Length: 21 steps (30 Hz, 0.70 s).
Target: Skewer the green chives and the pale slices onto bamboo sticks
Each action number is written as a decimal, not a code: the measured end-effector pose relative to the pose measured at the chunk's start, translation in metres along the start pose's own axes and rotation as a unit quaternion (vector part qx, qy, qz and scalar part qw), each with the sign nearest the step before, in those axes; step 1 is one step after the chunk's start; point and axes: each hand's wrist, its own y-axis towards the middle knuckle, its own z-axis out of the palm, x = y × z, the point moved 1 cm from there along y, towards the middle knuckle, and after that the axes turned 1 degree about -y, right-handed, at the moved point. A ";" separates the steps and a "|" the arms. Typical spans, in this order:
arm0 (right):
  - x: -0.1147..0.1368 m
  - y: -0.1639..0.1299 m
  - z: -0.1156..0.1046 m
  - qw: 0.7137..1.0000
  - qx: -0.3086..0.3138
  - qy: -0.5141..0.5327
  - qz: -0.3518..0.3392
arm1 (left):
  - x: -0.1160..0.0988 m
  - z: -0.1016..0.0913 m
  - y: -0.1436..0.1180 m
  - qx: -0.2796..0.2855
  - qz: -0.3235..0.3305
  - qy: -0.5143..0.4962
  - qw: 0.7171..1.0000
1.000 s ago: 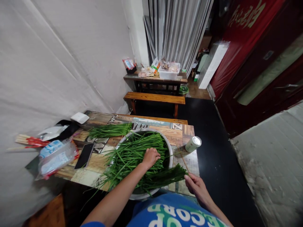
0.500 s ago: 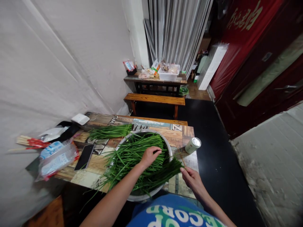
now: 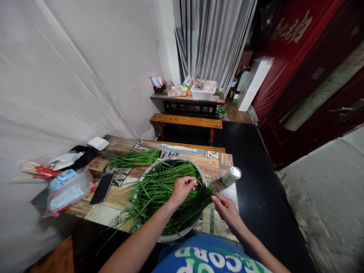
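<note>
My right hand (image 3: 226,207) pinches the ends of a bunch of chives (image 3: 196,201) lying across the metal bowl (image 3: 173,237); my left hand (image 3: 182,188) rests curled, fingers on the greens, beside a can (image 3: 231,176).

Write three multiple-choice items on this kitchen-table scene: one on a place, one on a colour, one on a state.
1. Where does the can stand?
A. on the table's right edge, beside the metal bowl
B. on the far bench
C. inside the bowl

2. What colour is the phone lying on the table?
A. white
B. black
C. red

3. What is the left hand doing?
A. resting flat on the phone
B. hanging off the table
C. pinching chives over the bowl

Answers:
1. A, the can sits upright to the right of the bowl's rim.
2. B, its face is dark all over.
3. C, its fingers close on green stalks, with the right hand at the bunch's end.
</note>
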 end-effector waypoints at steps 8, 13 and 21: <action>0.001 0.000 0.000 1.000 -0.005 0.000 0.006 | 0.004 0.003 0.000 -0.003 0.020 0.017 1.000; 0.001 -0.001 -0.001 1.000 -0.008 0.001 0.010 | 0.007 0.005 -0.001 -0.013 0.030 0.018 0.999; 0.004 -0.002 0.000 1.000 -0.004 0.002 0.013 | 0.005 0.006 -0.003 -0.027 0.035 0.021 0.999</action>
